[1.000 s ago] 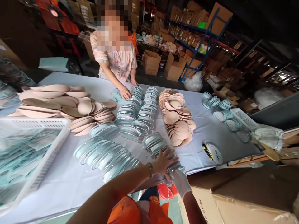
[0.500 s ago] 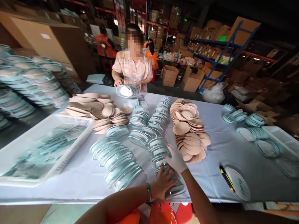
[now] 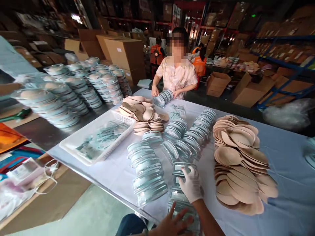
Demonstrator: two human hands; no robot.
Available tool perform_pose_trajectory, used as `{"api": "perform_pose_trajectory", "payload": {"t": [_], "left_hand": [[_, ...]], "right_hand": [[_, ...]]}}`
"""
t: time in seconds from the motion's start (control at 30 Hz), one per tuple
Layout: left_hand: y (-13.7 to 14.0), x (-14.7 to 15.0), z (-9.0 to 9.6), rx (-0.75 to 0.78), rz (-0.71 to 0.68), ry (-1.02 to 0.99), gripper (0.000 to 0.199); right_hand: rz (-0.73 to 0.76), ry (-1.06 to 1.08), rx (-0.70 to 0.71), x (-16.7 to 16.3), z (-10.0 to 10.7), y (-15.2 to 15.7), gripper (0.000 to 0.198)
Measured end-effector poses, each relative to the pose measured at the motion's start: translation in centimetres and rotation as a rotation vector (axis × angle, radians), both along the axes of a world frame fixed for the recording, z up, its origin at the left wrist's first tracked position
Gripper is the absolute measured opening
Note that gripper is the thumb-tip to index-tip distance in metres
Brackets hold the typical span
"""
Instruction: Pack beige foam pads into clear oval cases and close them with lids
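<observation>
My right hand [image 3: 191,184], in a white glove, lies with parted fingers on the near row of clear plastic packs with teal edges [image 3: 180,166]. Below it my bare left hand [image 3: 176,220] spreads its fingers over the nearest packs of that row, partly cut off by the bottom edge. Another row of such packs [image 3: 147,170] leans just to the left. Further rows [image 3: 199,129] extend towards the far side. Right of my gloved hand, beige moulded cups [image 3: 238,170] lie in overlapping piles. What the packs contain is hard to make out.
A white plastic basket [image 3: 112,152] with flat teal-printed packets stands left, beside more beige cups [image 3: 147,114]. Across the table [image 3: 113,177], a person [image 3: 176,73] handles several packs. Tall stacks of filled packs [image 3: 54,108] stand on a dark table at left.
The view has swung left, bringing the stacked packs and a side table into sight. Both hands stay at the near row; the left sits lower in view.
</observation>
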State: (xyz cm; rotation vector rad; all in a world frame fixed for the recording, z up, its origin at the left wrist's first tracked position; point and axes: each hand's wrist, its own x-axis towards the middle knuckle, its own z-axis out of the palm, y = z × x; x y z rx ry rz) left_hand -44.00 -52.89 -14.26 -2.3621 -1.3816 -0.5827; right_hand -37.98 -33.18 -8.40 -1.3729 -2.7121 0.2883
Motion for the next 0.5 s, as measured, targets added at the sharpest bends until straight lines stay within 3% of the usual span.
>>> {"api": "perform_pose_trajectory", "payload": {"t": [0.07, 0.13, 0.33, 0.5], "left_hand": [[-0.7, 0.5, -0.8, 0.067, 0.065, -0.018, 0.030], [-1.2, 0.3, -0.4, 0.053, 0.090, -0.048, 0.030], [-1.4, -3.5, 2.5, -0.408, 0.039, -0.071, 0.074], [-1.4, -5.9, 0.7, -0.475, 0.142, -0.103, 0.097]], "right_hand": [[0.040, 0.006, -0.003, -0.9, -0.4, -0.8, 0.045], [0.048, 0.011, 0.000, -1.6, -0.6, -0.8, 0.043], [-0.030, 0.003, 0.045, -3.9, -0.2, 2.5, 0.044], [-0.084, 0.002, 0.061, -6.1, -0.2, 4.5, 0.044]]}}
